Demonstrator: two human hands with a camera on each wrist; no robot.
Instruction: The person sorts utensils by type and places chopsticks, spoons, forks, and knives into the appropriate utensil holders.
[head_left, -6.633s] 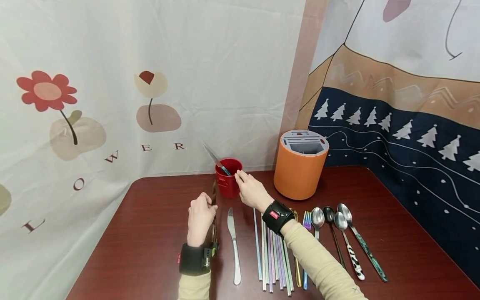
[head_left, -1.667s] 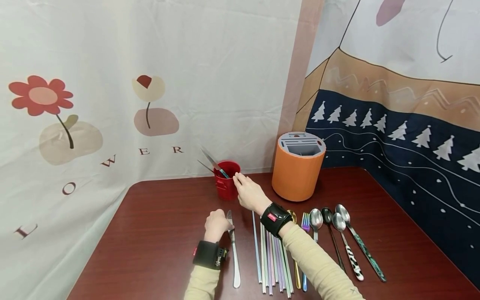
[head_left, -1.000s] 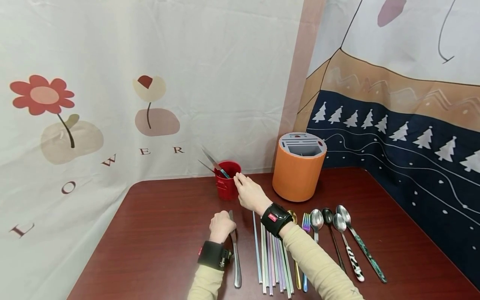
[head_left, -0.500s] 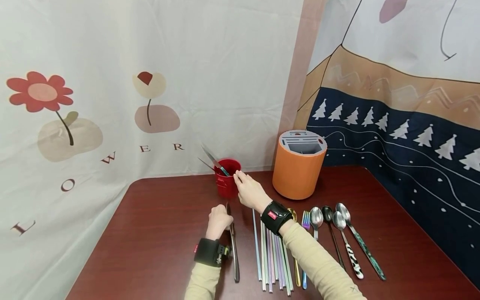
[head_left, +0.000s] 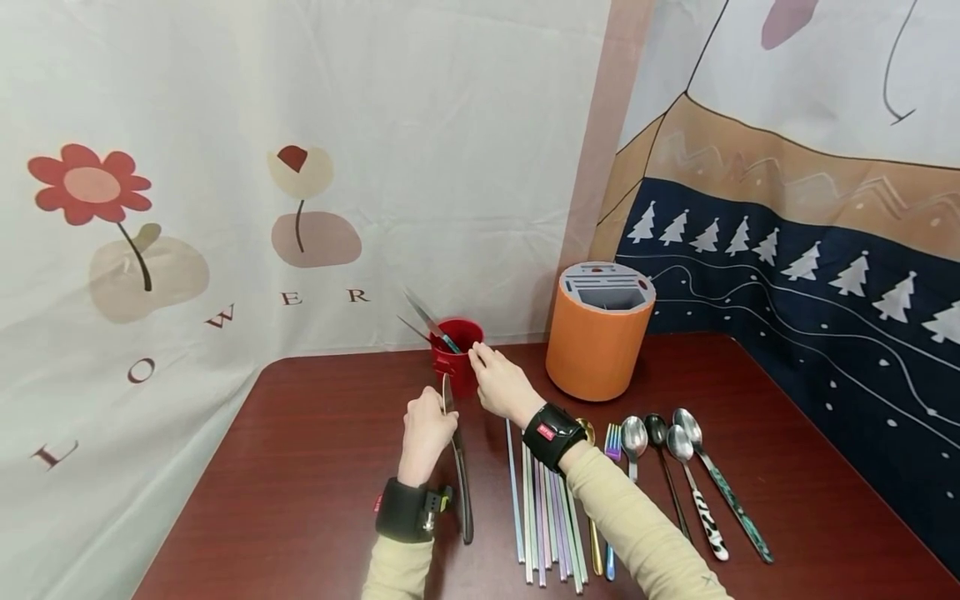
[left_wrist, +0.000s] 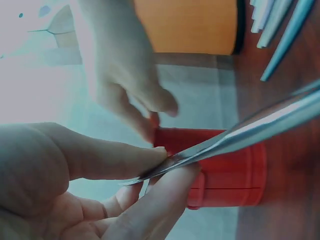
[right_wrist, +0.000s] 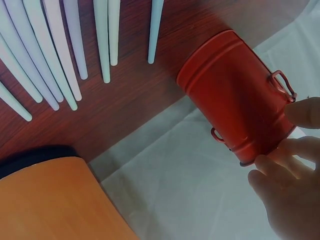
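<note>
Pinching a silver metal knife (head_left: 461, 477), long axis near twelve-to-six, left hand (head_left: 427, 432) has the red metal bucket (head_left: 460, 372) at one o'clock; right hand (head_left: 506, 387) grips its rim

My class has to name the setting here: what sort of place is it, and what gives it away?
Probably a staged tabletop set-up rather than a working kitchen: printed cloths hang behind the table, spoons lie laid out on it, and the person wears black wrist straps.
</note>
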